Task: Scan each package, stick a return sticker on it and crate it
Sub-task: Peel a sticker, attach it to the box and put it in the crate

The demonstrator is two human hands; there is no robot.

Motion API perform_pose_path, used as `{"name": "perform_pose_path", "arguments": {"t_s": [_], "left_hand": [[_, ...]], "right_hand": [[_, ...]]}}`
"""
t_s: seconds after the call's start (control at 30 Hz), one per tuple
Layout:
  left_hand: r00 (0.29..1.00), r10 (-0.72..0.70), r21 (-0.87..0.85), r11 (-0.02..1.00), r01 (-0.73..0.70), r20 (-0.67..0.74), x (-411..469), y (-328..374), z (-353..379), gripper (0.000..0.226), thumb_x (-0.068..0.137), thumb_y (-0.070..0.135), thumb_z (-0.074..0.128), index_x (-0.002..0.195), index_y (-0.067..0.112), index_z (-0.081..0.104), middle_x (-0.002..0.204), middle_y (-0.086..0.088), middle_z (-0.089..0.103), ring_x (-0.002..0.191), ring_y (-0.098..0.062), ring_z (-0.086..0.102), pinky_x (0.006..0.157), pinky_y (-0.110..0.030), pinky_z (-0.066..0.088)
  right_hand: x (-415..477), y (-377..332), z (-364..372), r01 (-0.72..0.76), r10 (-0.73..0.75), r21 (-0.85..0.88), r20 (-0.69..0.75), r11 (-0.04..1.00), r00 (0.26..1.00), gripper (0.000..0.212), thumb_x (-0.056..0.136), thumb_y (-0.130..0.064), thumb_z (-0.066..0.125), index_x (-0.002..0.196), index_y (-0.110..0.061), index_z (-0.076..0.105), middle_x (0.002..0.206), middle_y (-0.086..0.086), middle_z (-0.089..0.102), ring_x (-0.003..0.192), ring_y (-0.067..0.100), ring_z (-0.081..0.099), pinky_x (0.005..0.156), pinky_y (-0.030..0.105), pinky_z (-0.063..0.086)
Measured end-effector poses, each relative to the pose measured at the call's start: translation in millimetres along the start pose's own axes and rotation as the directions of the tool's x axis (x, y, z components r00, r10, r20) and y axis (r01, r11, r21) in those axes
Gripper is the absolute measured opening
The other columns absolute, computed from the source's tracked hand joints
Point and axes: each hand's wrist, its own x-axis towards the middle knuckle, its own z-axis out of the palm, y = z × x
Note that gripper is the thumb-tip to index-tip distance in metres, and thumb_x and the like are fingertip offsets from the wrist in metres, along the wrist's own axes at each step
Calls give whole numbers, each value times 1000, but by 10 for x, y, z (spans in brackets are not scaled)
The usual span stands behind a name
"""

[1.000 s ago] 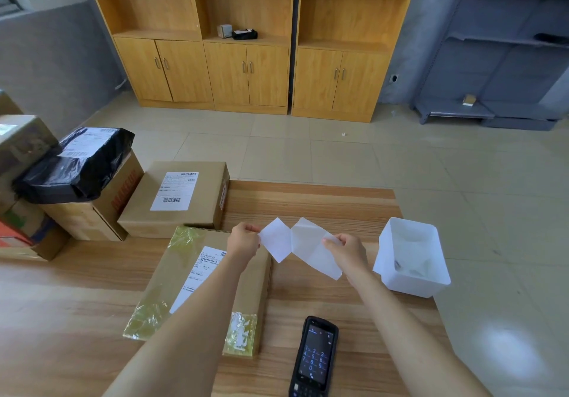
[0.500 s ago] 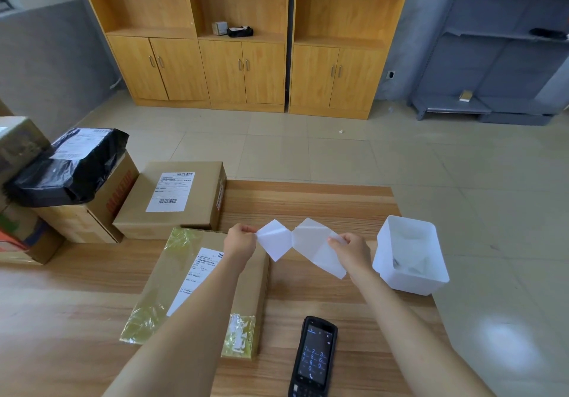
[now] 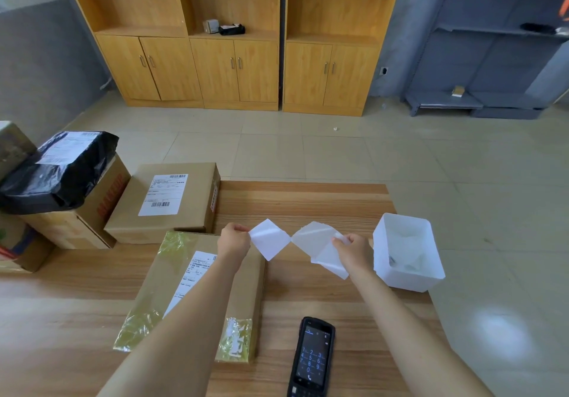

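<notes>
Lying on the wooden table (image 3: 308, 205), the taped package (image 3: 197, 279) sits beneath the left forearm (scanner (image 3: 312, 356) beside it). Above, the left hand (image 3: 234, 242) pinches a white sticker (image 3: 270, 239) and the right hand (image 3: 354, 250) pinches a glossy sheet (image 3: 318, 241).

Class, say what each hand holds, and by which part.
The left hand pinches the white sticker by its left corner; the right hand pinches the backing sheet near its right edge.
</notes>
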Motion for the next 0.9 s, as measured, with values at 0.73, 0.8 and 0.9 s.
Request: {"name": "perform_pose_path", "arguments": {"t_s": [0.73, 0.8, 0.9], "left_hand": [[951, 123, 21, 991, -134, 284, -425, 526, 1544, 11, 94, 16, 46, 100, 10, 53, 79, -1, 55, 64, -18, 53, 53, -26, 41], [946, 119, 27, 991, -133, 300, -466, 538, 1636, 11, 94, 17, 46, 100, 11, 52, 82, -3, 56, 70, -22, 55, 54, -26, 41], [947, 107, 40, 991, -125, 304, -498, 543, 1703, 11, 95, 19, 46, 99, 11, 52, 78, -2, 55, 74, -24, 55, 58, -27, 42]], "right_hand": [[410, 566, -1192, -89, 154, 216, -307, 972, 939, 22, 93, -19, 46, 74, -13, 54, 81, 2, 56, 85, 28, 51, 66, 30, 37], [482, 624, -1219, -112, 185, 248, -291, 962, 939, 22, 95, -21, 45, 100, -14, 66, 109, 5, 63, 106, 29, 55, 84, 33, 42], [541, 661, -1223, -139, 202, 255, -239, 957, 950, 35, 97, -18, 40, 127, -17, 59, 134, 6, 54, 121, 27, 50, 95, 33, 40]]}}
